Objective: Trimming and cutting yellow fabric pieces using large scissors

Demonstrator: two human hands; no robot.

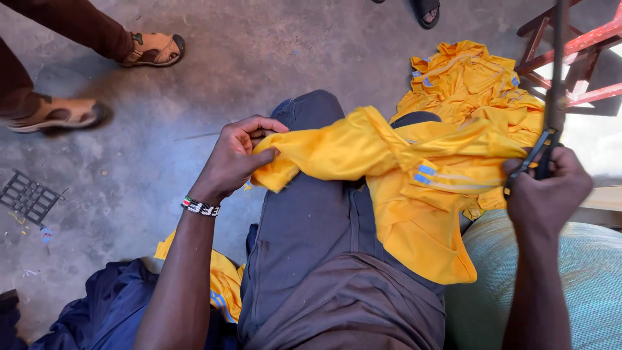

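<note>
A yellow garment (414,188) with small blue and pale stripe trims lies across my lap, over grey trousers. My left hand (236,155) pinches one sleeve end of it and pulls it out to the left. My right hand (547,188) is closed around the black handles of a pair of scissors (551,129), blades pointing up at the garment's right edge. A beaded band circles my left wrist.
More yellow garments (466,78) are heaped on the concrete floor ahead. A red metal stool frame (570,45) stands at top right. A pale green sack (583,272) sits at my right, dark blue cloth (110,304) at lower left. Another person's sandalled feet (58,113) stand at upper left. A black grid piece (29,194) lies at the left.
</note>
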